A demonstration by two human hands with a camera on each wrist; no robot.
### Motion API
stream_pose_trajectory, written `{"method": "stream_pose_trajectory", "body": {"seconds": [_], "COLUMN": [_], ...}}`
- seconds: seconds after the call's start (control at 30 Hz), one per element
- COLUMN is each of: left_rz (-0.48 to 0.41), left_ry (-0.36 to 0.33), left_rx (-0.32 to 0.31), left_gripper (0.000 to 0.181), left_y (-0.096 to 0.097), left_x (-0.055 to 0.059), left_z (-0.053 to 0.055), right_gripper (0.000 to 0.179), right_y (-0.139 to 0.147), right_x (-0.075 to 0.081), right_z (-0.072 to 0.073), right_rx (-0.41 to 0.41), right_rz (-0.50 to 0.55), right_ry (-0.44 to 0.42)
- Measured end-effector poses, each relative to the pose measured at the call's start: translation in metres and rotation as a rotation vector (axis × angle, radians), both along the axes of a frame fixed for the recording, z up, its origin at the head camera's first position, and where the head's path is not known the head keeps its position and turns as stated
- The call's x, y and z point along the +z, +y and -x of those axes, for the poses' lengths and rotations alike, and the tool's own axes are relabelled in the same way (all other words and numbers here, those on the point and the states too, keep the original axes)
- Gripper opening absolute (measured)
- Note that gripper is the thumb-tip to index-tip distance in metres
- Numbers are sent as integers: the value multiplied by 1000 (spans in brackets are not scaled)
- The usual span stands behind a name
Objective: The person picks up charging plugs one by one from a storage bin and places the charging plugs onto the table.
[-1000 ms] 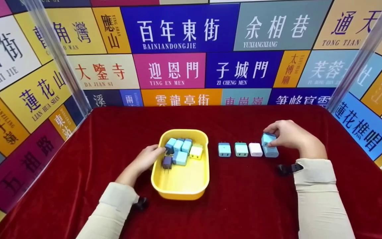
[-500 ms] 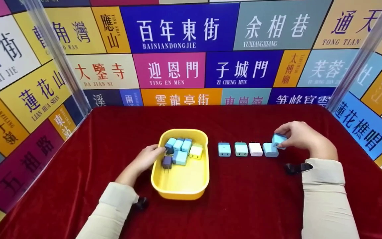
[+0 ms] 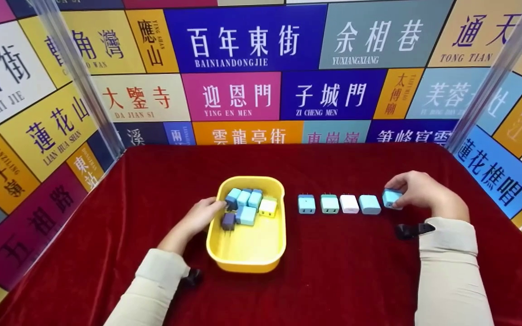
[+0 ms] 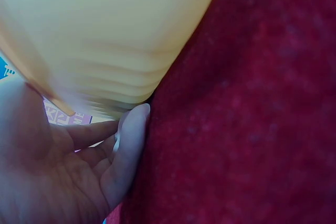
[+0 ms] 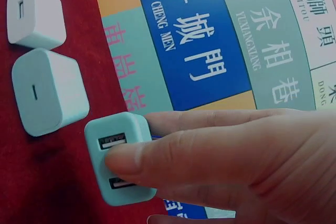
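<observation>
My right hand pinches a light blue USB wall charger at the right end of a row on the red cloth. The right wrist view shows the thumb over the face of this two-port charger. To its left stand a light blue charger, a white one, a green-topped one and a blue-topped one. My left hand grips the left side of a yellow plastic bin; in the left wrist view, fingers lie against its outer wall.
Inside the bin are several chargers, among them a dark one, a yellow-white one and light blue ones. Red velvet cloth covers the table. Behind stands a wall of colourful sign panels, with clear corner posts.
My right hand has carried its light blue charger rightward and down, from above the row's last charger to a place beside it. My left hand and the bin have not moved.
</observation>
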State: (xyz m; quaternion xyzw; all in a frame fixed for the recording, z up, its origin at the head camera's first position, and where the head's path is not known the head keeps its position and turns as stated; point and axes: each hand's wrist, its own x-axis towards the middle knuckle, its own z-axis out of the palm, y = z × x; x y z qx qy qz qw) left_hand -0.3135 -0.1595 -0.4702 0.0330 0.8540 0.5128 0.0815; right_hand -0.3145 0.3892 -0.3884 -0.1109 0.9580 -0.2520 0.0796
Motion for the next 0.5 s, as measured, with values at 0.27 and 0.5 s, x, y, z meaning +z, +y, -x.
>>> {"method": "stream_pose_trajectory", "body": {"seconds": [0.27,0.5], "left_rz": [7,2], "left_ry": [-1,-3], "left_rx": [-2,-2], "left_gripper": [51,51], "left_y": [0,-1], "left_x": [0,0], "left_z": [0,-1], "right_gripper": [42,43], "right_y": [5,7], "right_x": [-12,-22], "right_z": [4,5], "right_rx": [-2,-15], "right_rz": [4,7], "right_ry": [-21,-41]}}
